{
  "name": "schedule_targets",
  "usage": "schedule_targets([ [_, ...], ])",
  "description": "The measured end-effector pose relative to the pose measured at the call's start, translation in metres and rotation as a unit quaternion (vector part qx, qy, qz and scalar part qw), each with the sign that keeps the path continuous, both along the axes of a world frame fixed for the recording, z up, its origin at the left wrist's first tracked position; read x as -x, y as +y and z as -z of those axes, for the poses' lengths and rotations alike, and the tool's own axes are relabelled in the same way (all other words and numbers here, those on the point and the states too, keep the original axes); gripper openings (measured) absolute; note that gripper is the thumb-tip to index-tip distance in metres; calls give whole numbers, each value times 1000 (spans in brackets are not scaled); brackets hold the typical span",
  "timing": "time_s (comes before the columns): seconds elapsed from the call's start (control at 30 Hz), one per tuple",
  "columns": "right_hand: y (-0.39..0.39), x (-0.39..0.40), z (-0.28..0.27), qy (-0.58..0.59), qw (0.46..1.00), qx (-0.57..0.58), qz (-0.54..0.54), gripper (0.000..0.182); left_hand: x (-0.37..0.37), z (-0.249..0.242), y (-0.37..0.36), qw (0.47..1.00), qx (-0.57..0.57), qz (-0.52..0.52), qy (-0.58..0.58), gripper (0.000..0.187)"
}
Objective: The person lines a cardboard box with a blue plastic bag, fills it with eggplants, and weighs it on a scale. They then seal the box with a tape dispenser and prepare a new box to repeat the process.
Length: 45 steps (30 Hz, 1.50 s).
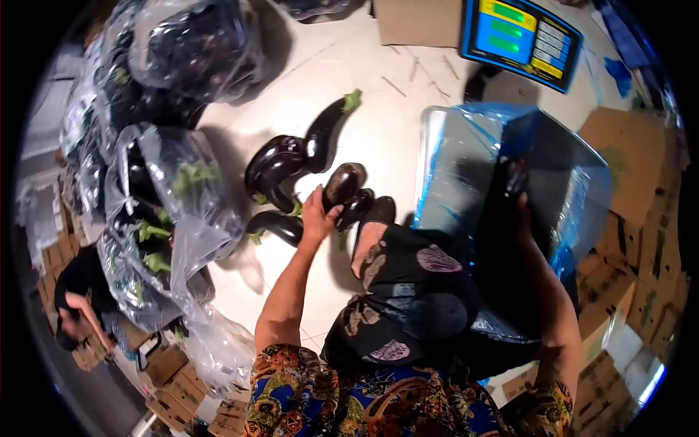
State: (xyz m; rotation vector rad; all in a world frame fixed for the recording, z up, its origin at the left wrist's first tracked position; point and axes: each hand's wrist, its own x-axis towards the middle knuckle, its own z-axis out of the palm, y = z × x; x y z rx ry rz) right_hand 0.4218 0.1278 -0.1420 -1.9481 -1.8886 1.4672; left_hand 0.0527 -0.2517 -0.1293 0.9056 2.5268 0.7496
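Note:
My left hand (317,217) is closed around the lower part of a dark eggplant (344,183) with a brownish patch, low over the pale floor. Beside it lies a smaller eggplant (357,209). Several more lie close by: a curved eggplant (335,135) with a green cap, a thick eggplant (271,171) and another eggplant (278,224) left of my wrist. On the right, my right hand (522,213) reaches into an open box (453,171) lined with bluish clear plastic. It grips an eggplant (514,178); shadow hides most of those fingers.
Clear plastic bags (193,182) full of eggplants line the left side. A scale display (520,40) with green digits stands beyond the box, next to a cardboard piece (419,22). Cardboard cartons (630,167) stack up at right. Another person (84,302) bends at far left.

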Motion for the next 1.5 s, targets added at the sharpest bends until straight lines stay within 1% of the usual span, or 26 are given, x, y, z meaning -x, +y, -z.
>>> schedule_targets([
  [0.1, 28, -25, 69, -199, 965, -126, -112, 43, 16, 5, 23, 974, -21, -38, -222, 69],
  [0.13, 36, -22, 64, -258, 947, -111, -157, 42, 26, 5, 22, 962, -15, -36, -272, 69],
  [0.2, 15, 22, -17, -283, 921, -116, -241, 38, 31, 5, 19, 976, 34, -40, -210, 69],
  [0.23, 4, 43, -81, -269, 912, -108, -290, 37, 29, -8, 20, 964, -16, -54, -262, 70],
  [0.3, -13, 83, -199, -251, 883, -60, -392, 39, 22, -79, 40, 937, -104, -85, -322, 69],
  [0.33, -15, 85, -219, -199, 895, -110, -384, 41, 11, -114, 51, 926, -144, -104, -333, 67],
  [0.37, -15, 86, -236, -145, 900, -161, -378, 44, 20, -114, 48, 947, -178, -31, -264, 71],
  [0.4, -10, 92, -261, -9, 944, -41, -326, 53, 12, -169, 72, 949, -169, 7, -267, 74],
  [0.43, -11, 94, -277, 142, 957, 65, -245, 56, 12, -191, 86, 962, -191, 100, -167, 75],
  [0.53, -23, 114, -308, 349, 876, 277, -184, 66, -21, -266, 149, 908, -293, 294, -46, 69],
  [0.6, -50, 124, -337, 410, 828, 348, -159, 63, -49, -304, 184, 850, -272, 447, 58, 73],
  [0.67, -50, 107, -334, 408, 826, 340, -188, 67, -67, -314, 197, 838, -309, 443, 73, 71],
  [0.73, -52, 78, -341, 283, 893, 320, -142, 84, -50, -296, 190, 858, -353, 372, 29, 76],
  [0.77, -55, 64, -336, 273, 911, 281, -128, 87, -37, -273, 176, 902, -311, 293, -60, 73],
  [0.83, -62, 46, -317, 229, 943, 221, -100, 93, -19, -230, 143, 931, -247, 25, -269, 46],
  [0.9, -66, 36, -291, 156, 968, 178, -79, 100, 2, -148, 96, 954, -201, -27, -222, 38],
  [0.93, -66, 27, -264, 68, 984, 74, -150, 103, 4, -106, 68, 947, -201, -44, -245, 38],
  [0.97, -67, 19, -230, -19, 975, -31, -219, 106, 3, -76, 42, 947, -162, -58, -271, 32],
  [1.0, -68, 21, -211, -100, 942, -137, -288, 110, -3, -61, 25, 986, -41, -27, -158, 34],
  [1.03, -74, 31, -215, -134, 924, -129, -335, 109, -6, -29, 1, 989, -53, -14, -139, 36],
  [1.13, -84, 66, -229, -277, 873, -55, -398, 104, -28, -8, -19, 997, -44, -47, -42, 55],
  [1.17, -83, 66, -224, -279, 865, -58, -413, 100, -33, -8, -25, 990, -1, -75, -117, 60],
  [1.33, -76, 55, -225, -316, 828, -63, -459, 97, -42, 26, -23, 993, 38, -69, -83, 79],
  [1.37, -74, 50, -221, -301, 830, -62, -465, 96, -43, 27, -20, 994, 62, -76, -43, 72],
  [1.47, -69, 35, -208, -272, 841, -59, -464, 92, -33, 15, -7, 964, 12, -125, -235, 60],
  [1.5, -69, 33, -206, -270, 846, -57, -456, 91, -31, 0, 0, 899, -51, -195, -389, 51],
])
